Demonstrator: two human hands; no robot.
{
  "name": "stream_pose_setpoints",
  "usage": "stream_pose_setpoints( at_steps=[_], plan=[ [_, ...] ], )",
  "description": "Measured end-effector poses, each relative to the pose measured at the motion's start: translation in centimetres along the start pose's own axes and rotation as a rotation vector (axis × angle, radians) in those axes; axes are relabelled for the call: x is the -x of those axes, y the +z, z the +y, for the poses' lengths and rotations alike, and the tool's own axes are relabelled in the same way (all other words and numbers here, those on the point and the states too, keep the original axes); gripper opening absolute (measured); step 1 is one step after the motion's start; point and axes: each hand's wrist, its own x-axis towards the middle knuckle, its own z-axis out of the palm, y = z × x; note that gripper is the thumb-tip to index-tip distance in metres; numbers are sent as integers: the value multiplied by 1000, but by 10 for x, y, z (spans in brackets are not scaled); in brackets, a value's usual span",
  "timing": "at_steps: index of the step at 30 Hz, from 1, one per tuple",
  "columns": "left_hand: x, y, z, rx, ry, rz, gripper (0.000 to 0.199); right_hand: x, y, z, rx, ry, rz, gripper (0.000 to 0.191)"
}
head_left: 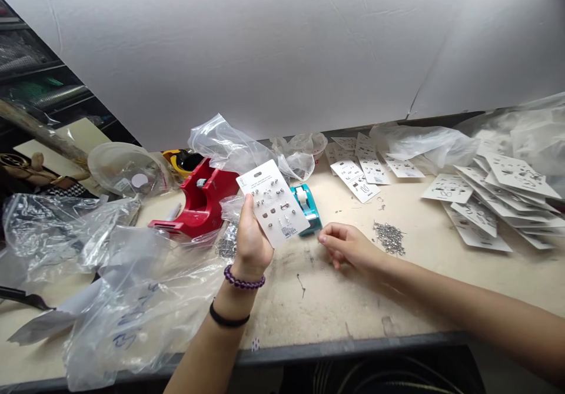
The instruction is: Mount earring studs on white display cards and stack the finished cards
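My left hand (pixel 253 238) grips a white earring card (pixel 273 202) by its lower left edge, with the thumb in front. Rows of small stud earrings are fixed on the card, which is tilted with its front facing me. Beside the card's lower right corner, my right hand (pixel 348 244) is closed in a pinch; whatever is between its fingertips is too small to make out. Just behind the fingertips stands a teal tape dispenser (pixel 312 210), partly covered by the card. A pile of small silver studs (pixel 389 238) lies right of my right hand.
A stack of earring cards (pixel 498 205) lies at the right, and several more cards (pixel 357 179) lie at the back. A red tape dispenser (pixel 198 199) stands left of my left hand. Clear plastic bags (pixel 145 300) cover the left side. The dark table edge (pixel 353 347) runs in front.
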Motion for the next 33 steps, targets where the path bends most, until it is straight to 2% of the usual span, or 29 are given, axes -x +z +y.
stream_pose_setpoints(
  at_steps=[2,4,6,10,14,16,20,22,25,29,33],
  plan=[
    [2,1,-1,1,-23,-28,44,9,0,-2,2,-148,21,25],
    [5,2,-2,-3,-49,-73,45,15,4,-8,16,-275,61,45],
    [7,2,-5,-14,-73,-140,46,15,8,-16,15,-355,96,57],
    [12,1,-11,-78,-83,-297,45,7,12,-30,-113,-399,192,54],
    [16,-1,-17,-311,-31,-386,40,3,3,-37,-179,-480,336,49],
    [16,-3,-17,-356,9,-368,37,5,-5,-41,-122,-491,306,44],
    [9,-5,-8,-235,117,-277,35,11,-19,-51,53,-450,143,37],
    [5,-7,-2,-270,81,-246,37,13,-24,-56,105,-448,117,35],
    [2,-10,1,-363,0,-197,30,15,-29,-58,180,-493,217,27],
    [0,-10,-1,-341,24,-138,28,14,-33,-53,172,-620,441,13],
    [-1,-10,-5,-360,3,-136,28,13,-36,-47,56,-577,486,17]
  ],
)
